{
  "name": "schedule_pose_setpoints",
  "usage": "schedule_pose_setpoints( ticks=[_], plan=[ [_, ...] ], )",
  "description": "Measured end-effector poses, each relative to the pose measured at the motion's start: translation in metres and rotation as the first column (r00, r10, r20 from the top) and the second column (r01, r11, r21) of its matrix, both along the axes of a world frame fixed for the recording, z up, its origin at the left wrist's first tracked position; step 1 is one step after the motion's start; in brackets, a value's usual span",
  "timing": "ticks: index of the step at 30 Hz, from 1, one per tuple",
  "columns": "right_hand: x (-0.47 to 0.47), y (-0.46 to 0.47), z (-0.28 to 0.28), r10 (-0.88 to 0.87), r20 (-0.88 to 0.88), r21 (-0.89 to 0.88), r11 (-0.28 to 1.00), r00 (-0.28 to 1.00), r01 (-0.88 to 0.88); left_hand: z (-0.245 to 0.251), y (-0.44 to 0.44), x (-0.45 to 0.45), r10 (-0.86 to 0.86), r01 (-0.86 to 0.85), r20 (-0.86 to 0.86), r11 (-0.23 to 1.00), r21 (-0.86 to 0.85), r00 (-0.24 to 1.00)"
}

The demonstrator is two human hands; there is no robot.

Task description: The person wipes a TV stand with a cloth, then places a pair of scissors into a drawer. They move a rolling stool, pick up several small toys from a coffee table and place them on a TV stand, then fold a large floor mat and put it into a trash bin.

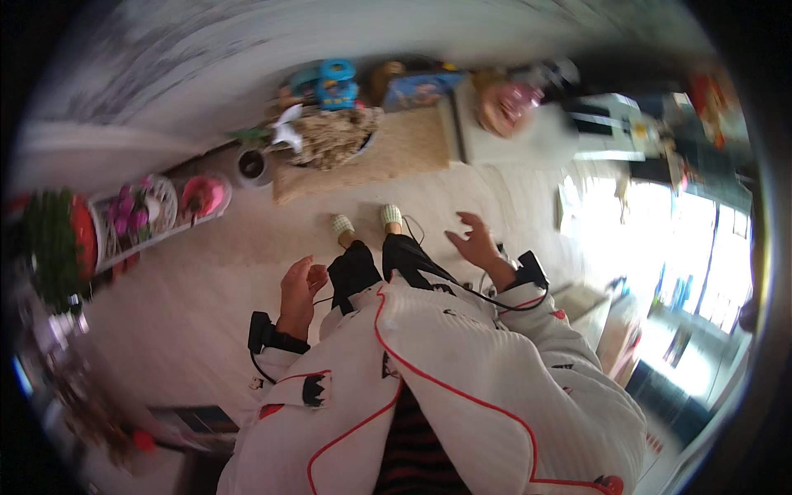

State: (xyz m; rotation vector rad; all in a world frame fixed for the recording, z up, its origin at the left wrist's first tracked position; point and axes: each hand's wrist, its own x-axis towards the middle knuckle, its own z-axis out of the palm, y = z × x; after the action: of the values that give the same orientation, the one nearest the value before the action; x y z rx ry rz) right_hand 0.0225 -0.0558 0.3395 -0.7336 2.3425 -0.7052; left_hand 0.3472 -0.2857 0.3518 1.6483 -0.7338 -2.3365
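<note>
My left hand (pixel 299 289) hangs in the air beside my black trousers (pixel 354 267), with its thumb apart from the fingers and nothing in it. On the other side, my right hand (pixel 476 242) is held out over the pale floor (pixel 495 204), its fingers spread and bare. Around each wrist sits a black strapped device; a black cable (pixel 495 302) runs from the right one across my white jacket (pixel 451 346) with red piping. Two checked slippers (pixel 391 215) are on my feet. Neither hand touches any object.
Ahead, a tan mat (pixel 414 145) lies against the wall, with a shaggy brown item (pixel 334 137) and a blue toy-like object (pixel 337 86) near it. A plant pot (pixel 252 166) and a white flower stand (pixel 164 232) are at left. Boxes (pixel 578 309) and a bright window (pixel 699 247) are at right.
</note>
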Motion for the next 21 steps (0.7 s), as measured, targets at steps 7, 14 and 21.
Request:
schedule_pose_setpoints(
  ticks=[7, 14, 21],
  plan=[
    [0.080, 0.087, 0.014, -0.016, 0.259, 0.154, 0.988, 0.966, -0.025, 0.002, 0.021, -0.068, -0.380, 0.383, -0.087, 0.923, 0.020, 0.921],
    [0.125, 0.188, -0.004, -0.232, 0.250, 0.217, 0.960, 0.940, 0.179, 0.002, 0.083, -0.116, -0.589, 0.589, -0.018, 0.808, 0.012, 0.808],
    [0.143, 0.295, -0.010, -0.457, 0.287, 0.045, 0.884, 0.842, 0.465, 0.008, 0.180, -0.155, -0.737, 0.738, -0.039, 0.674, 0.032, 0.674]
  ],
)
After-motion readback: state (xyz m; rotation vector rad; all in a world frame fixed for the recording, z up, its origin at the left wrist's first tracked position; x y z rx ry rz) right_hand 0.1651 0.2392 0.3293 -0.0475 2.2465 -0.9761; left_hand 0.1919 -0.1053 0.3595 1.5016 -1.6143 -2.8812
